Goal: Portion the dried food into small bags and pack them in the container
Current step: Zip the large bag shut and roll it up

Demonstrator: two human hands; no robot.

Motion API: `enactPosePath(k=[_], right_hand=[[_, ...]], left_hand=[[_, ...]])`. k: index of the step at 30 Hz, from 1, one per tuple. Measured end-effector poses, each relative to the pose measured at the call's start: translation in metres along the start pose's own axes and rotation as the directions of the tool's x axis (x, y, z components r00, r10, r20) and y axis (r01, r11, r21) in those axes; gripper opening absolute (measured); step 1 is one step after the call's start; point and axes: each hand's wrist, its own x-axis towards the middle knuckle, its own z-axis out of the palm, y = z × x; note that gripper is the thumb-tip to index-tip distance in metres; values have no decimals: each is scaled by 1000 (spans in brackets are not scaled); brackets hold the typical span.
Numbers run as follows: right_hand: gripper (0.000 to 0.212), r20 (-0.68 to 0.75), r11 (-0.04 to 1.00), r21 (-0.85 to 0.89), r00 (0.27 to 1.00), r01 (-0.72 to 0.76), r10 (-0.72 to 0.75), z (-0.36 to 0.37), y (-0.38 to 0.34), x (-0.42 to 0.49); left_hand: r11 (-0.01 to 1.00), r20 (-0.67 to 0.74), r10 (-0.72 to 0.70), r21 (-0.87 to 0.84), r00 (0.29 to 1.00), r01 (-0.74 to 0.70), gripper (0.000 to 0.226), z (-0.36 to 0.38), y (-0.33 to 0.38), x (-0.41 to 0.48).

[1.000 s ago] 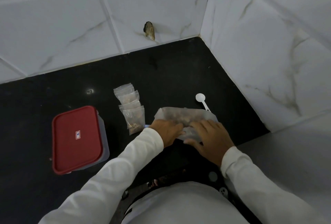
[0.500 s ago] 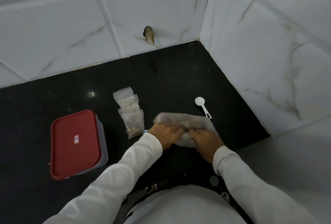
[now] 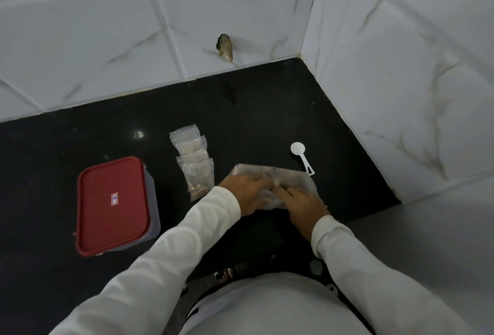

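A large clear bag of brown dried food (image 3: 291, 176) lies on the black counter (image 3: 267, 110) in front of me. My left hand (image 3: 246, 193) and my right hand (image 3: 302, 201) both rest on its near edge, fingertips meeting at the middle and pinching the plastic. Several small clear bags (image 3: 193, 160) with brown food inside lie in an overlapping row just left of the big bag. A clear container with a red lid (image 3: 112, 205) stands closed at the left. A white plastic scoop (image 3: 302, 156) lies beyond the bag to the right.
White marble-look tiled walls (image 3: 401, 80) meet in a corner at the back right. A chipped hole (image 3: 225, 47) marks the rear wall. The counter's front edge runs close to my body, with grey floor at the right.
My right hand has slid left along the big bag's near edge and curled, so both hands now meet at its middle. The small bags, container and scoop have stayed where they were.
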Motion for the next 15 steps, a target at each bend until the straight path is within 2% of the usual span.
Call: enactPosePath(k=[2, 3, 6, 8, 11, 13, 14, 15], right_hand=[[50, 43, 995, 62, 997, -73, 71, -1, 2, 1], [47, 18, 993, 84, 997, -82, 81, 0, 3, 5], [44, 127, 988, 83, 985, -130, 119, 0, -1, 8], [42, 140, 990, 20, 981, -139, 135, -7, -5, 10], [50, 6, 994, -94, 998, -63, 64, -4, -2, 4], [35, -41, 999, -33, 999, 7, -8, 7, 3, 2], [28, -62, 1000, 19, 998, 13, -12, 12, 4, -1], [32, -50, 999, 40, 999, -19, 21, 8, 0, 1]], left_hand=[[995, -62, 53, 92, 997, -47, 61, 7, 2, -8], [987, -85, 89, 138, 992, -77, 61, 11, 2, -9], [972, 16, 99, 212, 995, -101, 48, 16, -1, -3], [984, 65, 36, 169, 997, -46, 48, 13, 0, 4], [992, 229, -89, 102, 969, 67, 46, 7, 3, 17], [992, 327, -130, 41, 936, 123, 43, 1, 4, 24], [990, 326, -133, 5, 936, 139, 39, -2, 5, 25], [989, 312, -128, -27, 941, 144, 36, -5, 6, 26]])
